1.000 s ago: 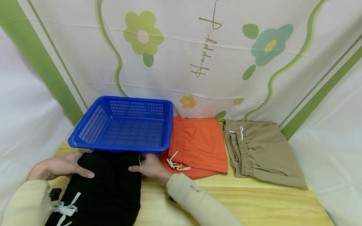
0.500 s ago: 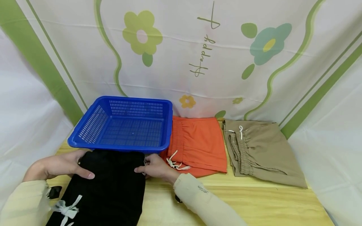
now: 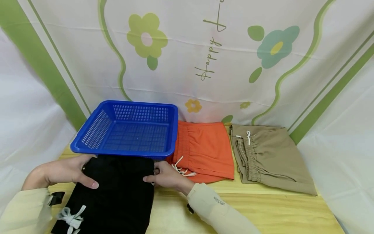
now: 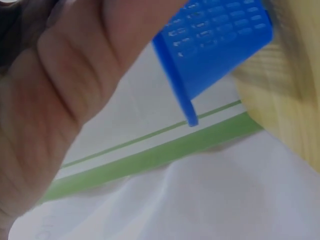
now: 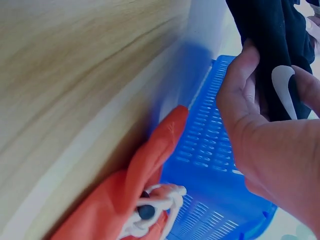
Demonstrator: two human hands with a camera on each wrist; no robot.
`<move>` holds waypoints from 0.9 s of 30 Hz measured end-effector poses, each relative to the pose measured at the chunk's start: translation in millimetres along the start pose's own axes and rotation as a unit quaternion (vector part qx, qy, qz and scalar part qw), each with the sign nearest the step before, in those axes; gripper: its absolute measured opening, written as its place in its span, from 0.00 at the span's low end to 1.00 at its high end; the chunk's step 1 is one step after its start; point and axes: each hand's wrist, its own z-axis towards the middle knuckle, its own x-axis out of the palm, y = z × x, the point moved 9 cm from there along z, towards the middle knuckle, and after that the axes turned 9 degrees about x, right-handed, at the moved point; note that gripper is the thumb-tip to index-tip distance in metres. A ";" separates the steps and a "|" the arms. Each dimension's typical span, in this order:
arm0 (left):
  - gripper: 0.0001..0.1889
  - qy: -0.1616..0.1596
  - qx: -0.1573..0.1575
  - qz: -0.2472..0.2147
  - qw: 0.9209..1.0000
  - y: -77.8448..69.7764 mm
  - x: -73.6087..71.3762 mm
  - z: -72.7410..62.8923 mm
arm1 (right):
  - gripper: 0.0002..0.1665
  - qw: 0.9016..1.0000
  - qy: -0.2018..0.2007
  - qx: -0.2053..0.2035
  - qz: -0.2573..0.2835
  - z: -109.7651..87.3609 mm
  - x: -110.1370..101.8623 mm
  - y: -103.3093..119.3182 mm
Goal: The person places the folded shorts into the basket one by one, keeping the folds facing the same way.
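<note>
Black shorts [image 3: 119,195] with a pale drawstring bow, folded, are held up in front of the basket by both hands. My left hand [image 3: 65,172] grips their upper left edge, thumb on top and the other fingers hidden beneath the cloth. At the upper right edge my right hand [image 3: 168,175] pinches the cloth between thumb and fingers. The right wrist view shows that hand's fingers under the black shorts [image 5: 265,30] and a white mark on the cloth. A blue plastic basket [image 3: 125,152] with slotted walls stands just behind the shorts, nothing in it.
Folded orange shorts [image 3: 208,149] with a white drawstring lie right of the basket. Farther right are folded khaki shorts [image 3: 271,156]. All stand on a wooden table [image 3: 248,208], with a printed white curtain [image 3: 175,65] behind it.
My right hand has moved a little to the right, drawing that side of the black shorts wider and flatter. The left hand keeps its hold almost unmoved.
</note>
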 end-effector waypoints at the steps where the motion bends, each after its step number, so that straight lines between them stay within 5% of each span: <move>1: 0.67 0.000 0.002 0.003 1.000 -1.4 0.3 0.2 | 0.31 1.000 -0.002 -0.001 0.000 -2.0 -0.7 0.6; 27: 0.59 0.008 -0.031 0.091 0.995 -21.5 3.9 -6.7 | 0.32 0.999 -0.013 -0.043 -0.012 -27.6 -16.5 23.1</move>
